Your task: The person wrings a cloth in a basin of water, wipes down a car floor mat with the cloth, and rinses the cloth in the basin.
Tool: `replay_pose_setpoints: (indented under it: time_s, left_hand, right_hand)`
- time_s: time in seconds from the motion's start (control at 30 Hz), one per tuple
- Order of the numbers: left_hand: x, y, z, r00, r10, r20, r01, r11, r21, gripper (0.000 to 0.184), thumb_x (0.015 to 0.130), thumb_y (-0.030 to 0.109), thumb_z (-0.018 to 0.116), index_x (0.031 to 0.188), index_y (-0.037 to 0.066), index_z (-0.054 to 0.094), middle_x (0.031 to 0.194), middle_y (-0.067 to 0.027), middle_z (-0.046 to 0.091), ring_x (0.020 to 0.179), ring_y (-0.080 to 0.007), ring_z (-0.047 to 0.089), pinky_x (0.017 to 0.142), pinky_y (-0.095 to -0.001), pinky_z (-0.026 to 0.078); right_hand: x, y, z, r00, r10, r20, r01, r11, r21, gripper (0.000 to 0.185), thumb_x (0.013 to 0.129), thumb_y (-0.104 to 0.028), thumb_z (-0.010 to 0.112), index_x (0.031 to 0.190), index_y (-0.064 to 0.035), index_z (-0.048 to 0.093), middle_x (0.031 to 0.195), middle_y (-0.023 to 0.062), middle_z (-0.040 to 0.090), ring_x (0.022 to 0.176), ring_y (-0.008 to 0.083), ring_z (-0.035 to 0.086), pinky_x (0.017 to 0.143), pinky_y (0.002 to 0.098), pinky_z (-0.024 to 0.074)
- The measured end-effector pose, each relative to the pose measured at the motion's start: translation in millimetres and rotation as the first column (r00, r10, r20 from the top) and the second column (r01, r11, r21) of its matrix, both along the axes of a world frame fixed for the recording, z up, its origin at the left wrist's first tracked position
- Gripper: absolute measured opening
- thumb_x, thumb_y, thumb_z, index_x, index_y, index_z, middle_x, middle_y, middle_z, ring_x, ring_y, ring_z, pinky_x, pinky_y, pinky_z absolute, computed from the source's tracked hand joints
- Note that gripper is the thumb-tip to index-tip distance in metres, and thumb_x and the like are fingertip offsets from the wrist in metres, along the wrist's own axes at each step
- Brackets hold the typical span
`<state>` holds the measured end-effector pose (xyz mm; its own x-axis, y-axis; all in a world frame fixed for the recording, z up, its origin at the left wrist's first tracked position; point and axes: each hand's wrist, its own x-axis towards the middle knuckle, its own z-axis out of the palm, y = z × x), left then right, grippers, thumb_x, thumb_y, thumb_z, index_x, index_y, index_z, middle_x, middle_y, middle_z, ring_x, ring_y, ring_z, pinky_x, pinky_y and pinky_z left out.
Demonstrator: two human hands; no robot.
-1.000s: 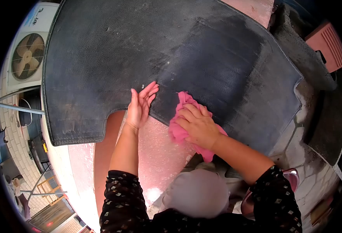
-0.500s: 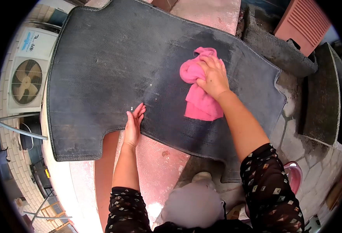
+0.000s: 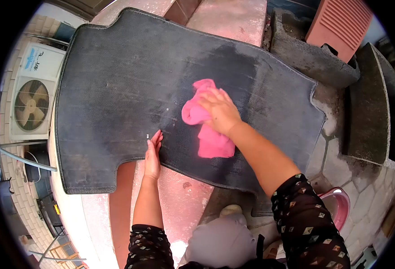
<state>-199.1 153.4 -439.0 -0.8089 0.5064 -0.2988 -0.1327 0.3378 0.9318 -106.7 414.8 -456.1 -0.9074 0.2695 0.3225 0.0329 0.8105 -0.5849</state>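
Note:
A large dark grey leather-look car mat (image 3: pixel 112 80) with stitched edges lies spread out in front of me. My right hand (image 3: pixel 220 110) presses a bunched pink cloth (image 3: pixel 216 142) onto its middle, fingers over the folds. Around the cloth the mat's surface is darker and looks damp. At the mat's near edge, beside the cut-out corner, my left hand (image 3: pixel 153 157) rests with its fingers stretched out along the surface and holds nothing. Small white specks show on the mat near those fingertips.
Under the mat is a pinkish stone ledge (image 3: pixel 175 193). A concrete trough (image 3: pixel 314 62) with a ribbed salmon-coloured panel (image 3: pixel 341 27) stands back right, and a dark curved trough (image 3: pixel 368 107) beyond it. A pink basin (image 3: pixel 341 208) sits on the paving. An air-conditioner unit (image 3: pixel 31 101) is at left.
My right hand has slid the pink cloth leftward and closer to me across the mat. The left hand stays at the mat's edge. The whole view has shifted slightly.

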Motion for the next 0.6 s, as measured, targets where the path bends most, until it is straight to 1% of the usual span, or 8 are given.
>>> replay_pose_setpoints:
  time_s: [0.07, 0.1, 0.17, 0.23, 0.33, 0.47, 0.53, 0.6]
  left_hand:
    - [6, 10, 5, 0.996, 0.012, -0.088, -0.021, 0.995, -0.096, 0.059, 0.099, 0.045, 0.022, 0.135, 0.001, 0.04, 0.138, -0.0115, 0.041, 0.128, -0.0198, 0.036, 0.109, -0.0312, 0.023]
    - [11, 17, 8, 0.986, 0.021, -0.168, -0.053, 0.98, -0.192, 0.055, 0.099, 0.041, 0.026, 0.133, 0.001, 0.042, 0.135, -0.0119, 0.043, 0.126, -0.0198, 0.038, 0.107, -0.0303, 0.025]
    - [24, 30, 6, 0.847, -0.206, -0.49, -0.047, 0.889, -0.456, 0.042, 0.093, 0.023, 0.043, 0.127, -0.002, 0.046, 0.134, -0.018, 0.041, 0.123, -0.0313, 0.04, 0.107, -0.0377, 0.026]
    - [50, 73, 23, 0.706, -0.269, -0.655, -0.037, 0.91, -0.413, 0.043, 0.091, 0.02, 0.046, 0.127, -0.003, 0.045, 0.138, -0.0201, 0.037, 0.127, -0.0359, 0.034, 0.109, -0.0418, 0.022]
    - [53, 123, 0, 0.605, -0.419, -0.677, 0.015, 0.856, -0.516, 0.052, 0.088, 0.017, 0.047, 0.133, -0.005, 0.034, 0.146, -0.0198, 0.022, 0.137, -0.0348, 0.018, 0.111, -0.0438, 0.015]
    - [50, 152, -11, 0.594, -0.342, -0.728, 0.028, 0.913, -0.407, 0.055, 0.088, 0.015, 0.046, 0.137, -0.003, 0.029, 0.146, -0.019, 0.023, 0.138, -0.0331, 0.017, 0.112, -0.0441, 0.013]
    - [53, 148, -14, 0.536, -0.52, -0.665, 0.095, 0.82, -0.564, 0.054, 0.088, 0.015, 0.044, 0.138, -0.001, 0.03, 0.146, -0.0167, 0.026, 0.138, -0.0291, 0.018, 0.112, -0.0433, 0.013]
    - [51, 150, -16, 0.584, -0.494, -0.645, 0.111, 0.835, -0.539, 0.053, 0.089, 0.016, 0.041, 0.138, 0.0, 0.03, 0.146, -0.0166, 0.027, 0.138, -0.0298, 0.02, 0.112, -0.0441, 0.013]
  right_hand:
    - [-6, 46, -2, 0.945, -0.321, 0.063, 0.319, 0.947, 0.039, 0.057, 0.069, -0.022, 0.073, 0.121, -0.0115, 0.055, 0.131, 0.005, 0.047, 0.13, 0.0263, 0.033, 0.11, 0.0437, 0.0213]
    - [-4, 56, 1, 0.928, -0.361, 0.094, 0.359, 0.932, 0.045, 0.058, 0.072, -0.026, 0.071, 0.125, -0.0118, 0.052, 0.133, 0.0062, 0.045, 0.131, 0.0284, 0.031, 0.109, 0.0437, 0.0229]
    - [-5, 54, 0, 0.911, -0.39, 0.131, 0.386, 0.921, 0.054, 0.059, 0.072, -0.026, 0.072, 0.125, -0.012, 0.052, 0.133, 0.0064, 0.046, 0.131, 0.0287, 0.031, 0.109, 0.0435, 0.0229]
    - [-6, 51, -2, 0.912, -0.388, 0.133, 0.38, 0.921, 0.085, 0.061, 0.071, -0.025, 0.072, 0.126, -0.0114, 0.052, 0.133, 0.0067, 0.045, 0.13, 0.0287, 0.032, 0.109, 0.0435, 0.0238]
    - [9, 46, 8, 0.93, -0.345, 0.131, 0.335, 0.938, 0.094, 0.062, 0.069, -0.024, 0.073, 0.126, -0.0104, 0.051, 0.133, 0.0071, 0.045, 0.131, 0.0285, 0.032, 0.108, 0.0435, 0.0246]
    - [58, 22, 14, 0.963, -0.245, 0.115, 0.242, 0.97, 0.036, 0.066, 0.064, -0.02, 0.074, 0.125, -0.0085, 0.051, 0.133, 0.008, 0.045, 0.13, 0.0299, 0.032, 0.108, 0.0442, 0.0262]
    - [70, 17, 19, 0.984, -0.131, 0.121, 0.127, 0.991, 0.04, 0.069, 0.061, -0.017, 0.074, 0.124, -0.0074, 0.05, 0.132, 0.0083, 0.044, 0.13, 0.0308, 0.032, 0.108, 0.0445, 0.0264]
    - [59, 28, 20, 0.987, -0.086, 0.133, 0.08, 0.995, 0.052, 0.068, 0.06, -0.017, 0.074, 0.123, -0.0069, 0.051, 0.132, 0.0082, 0.044, 0.129, 0.0308, 0.033, 0.107, 0.0443, 0.0267]
